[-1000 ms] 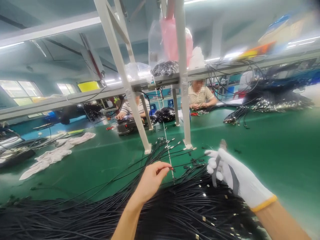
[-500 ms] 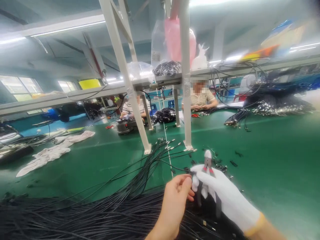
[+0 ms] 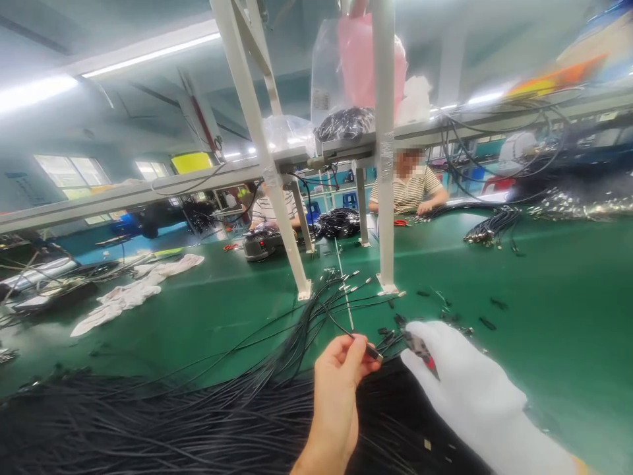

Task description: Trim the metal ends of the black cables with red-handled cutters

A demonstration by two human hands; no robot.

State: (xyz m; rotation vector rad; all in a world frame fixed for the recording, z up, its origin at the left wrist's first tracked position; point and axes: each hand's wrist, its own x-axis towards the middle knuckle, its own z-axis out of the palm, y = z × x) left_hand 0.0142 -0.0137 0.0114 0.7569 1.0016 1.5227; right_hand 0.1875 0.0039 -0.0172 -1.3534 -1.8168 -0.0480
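My bare left hand (image 3: 339,386) pinches a black USB cable (image 3: 374,353) just behind its plug, whose metal end points right. In a white glove, my right hand (image 3: 462,376) is closed around cutting pliers (image 3: 419,349) with red on the handles. The pliers stand a little right of the plug, apart from it; their handles are mostly hidden by the glove. Below both hands spreads a big heap of black cables (image 3: 188,422). A looser bundle of cables (image 3: 291,340) runs away from it, with its plug ends near the frame legs.
Small black scraps (image 3: 487,323) lie on the green table (image 3: 554,284) beyond my right hand. A white shelf frame (image 3: 386,218) rises ahead. White cloth gloves (image 3: 123,297) lie at left. Two people sit across the table, near a black cable coil (image 3: 339,223) and red-handled cutters (image 3: 401,223).
My hands have moved apart, the right one to the right with the pliers turned lower. The USB plug in my left hand now shows. The whole view has shifted slightly.
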